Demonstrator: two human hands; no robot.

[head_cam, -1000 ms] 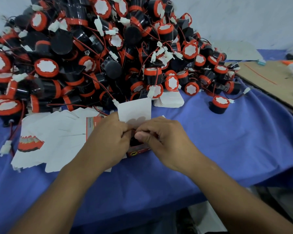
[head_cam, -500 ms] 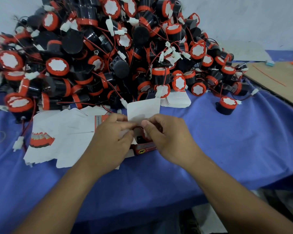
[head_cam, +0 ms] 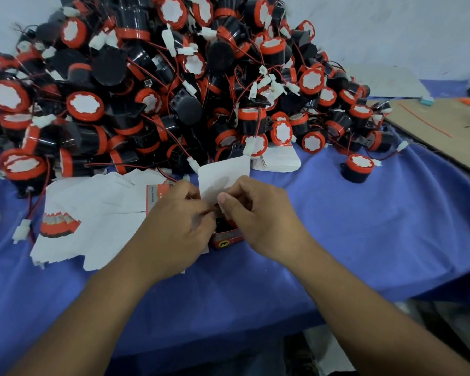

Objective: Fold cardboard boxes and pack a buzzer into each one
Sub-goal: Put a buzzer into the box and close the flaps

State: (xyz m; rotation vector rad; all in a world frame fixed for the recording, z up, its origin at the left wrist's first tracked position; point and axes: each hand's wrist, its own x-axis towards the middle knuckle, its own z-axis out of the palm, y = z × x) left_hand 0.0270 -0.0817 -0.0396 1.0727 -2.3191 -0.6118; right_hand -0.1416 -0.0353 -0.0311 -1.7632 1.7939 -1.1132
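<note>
On the bench (head_cam: 364,240), left grip (head_cam: 174,226) and right grip (head_cam: 261,221) pinch the box (head_cam: 227,238), apparently seating a buzzer (head_cam: 223,225); flap (head_cam: 223,175) tucks next.

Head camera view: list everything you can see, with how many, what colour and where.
buzzers: a big heap, too many to count, black with red rims and white faces, far side of the table
lone buzzer: one, same colours, on the cloth right of the heap
flat box blanks: many, white with red print, fanned out left of the hands
stack of blanks: one, white, at the foot of the heap
open box: one, red, white flap raised, between the hands
tablecloth: one, blue, covering the table
cardboard sheet: one, brown, far right
left hand: one, gripping the open box
right hand: one, pinching it near the flap
</note>
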